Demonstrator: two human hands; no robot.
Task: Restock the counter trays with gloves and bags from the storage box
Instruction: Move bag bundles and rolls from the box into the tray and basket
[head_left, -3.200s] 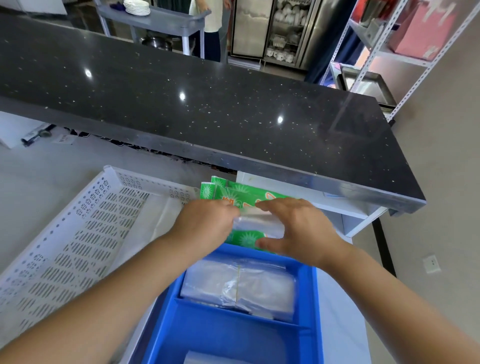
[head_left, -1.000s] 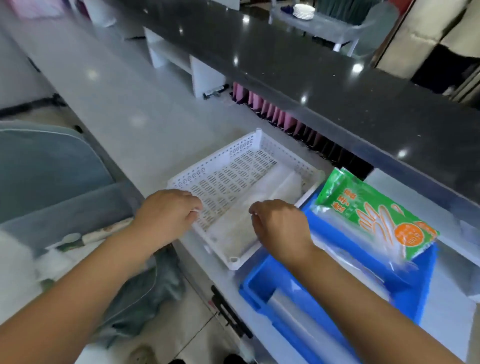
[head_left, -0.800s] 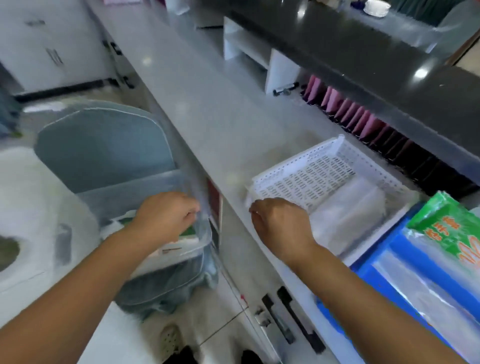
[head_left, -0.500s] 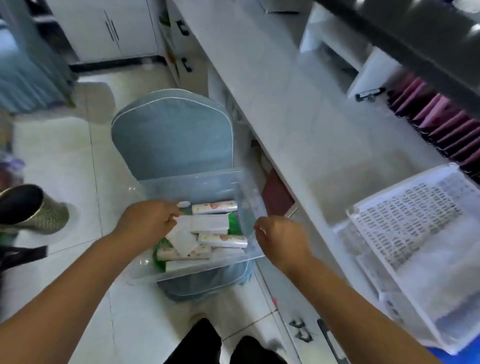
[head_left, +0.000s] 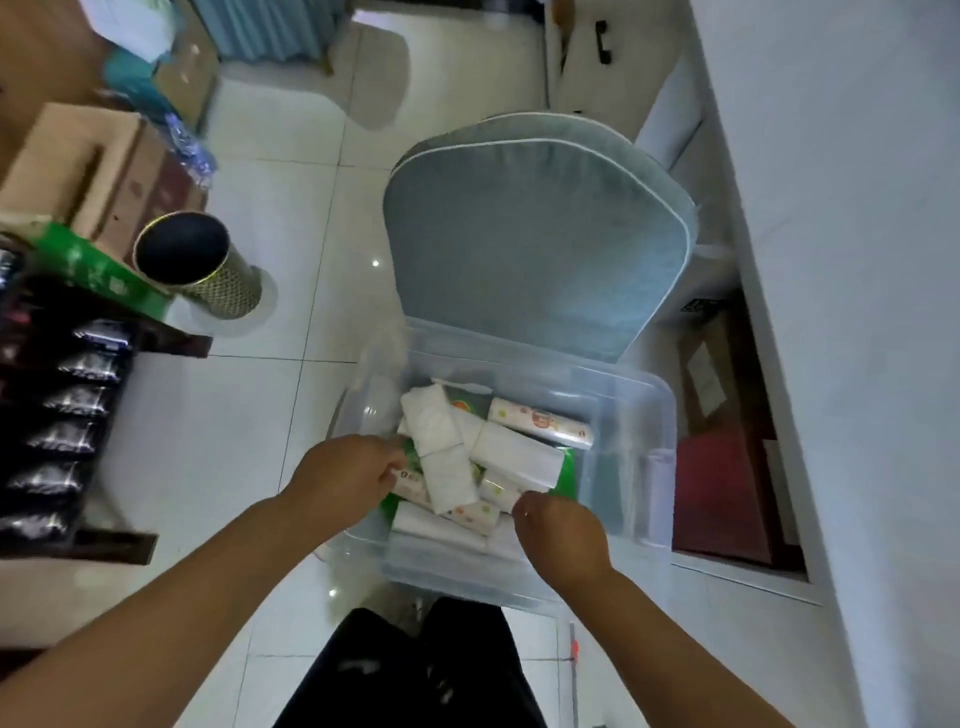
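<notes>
A clear plastic storage box (head_left: 631, 410) sits on the seat of a grey-blue cushioned chair (head_left: 535, 234), below me. Inside lie several white packs (head_left: 517, 452), some with orange print, over a green packet (head_left: 569, 470). My left hand (head_left: 345, 475) is at the box's left side, its fingers pinched at the edge of a white pack. My right hand (head_left: 563, 535) hovers over the near right part of the box, fingers curled downward, with nothing visibly held. The counter trays are out of view.
The white counter (head_left: 841, 260) runs along the right, with an open cabinet space (head_left: 727, 467) under it. A round mesh bin (head_left: 202, 265) stands on the tiled floor at left, beside cardboard boxes (head_left: 98, 171) and a dark rack (head_left: 57, 410). My legs (head_left: 410, 670) are below the box.
My view swung from the counter trays down to the storage box on the chair. Both hands came off the trays and reached into the box.
</notes>
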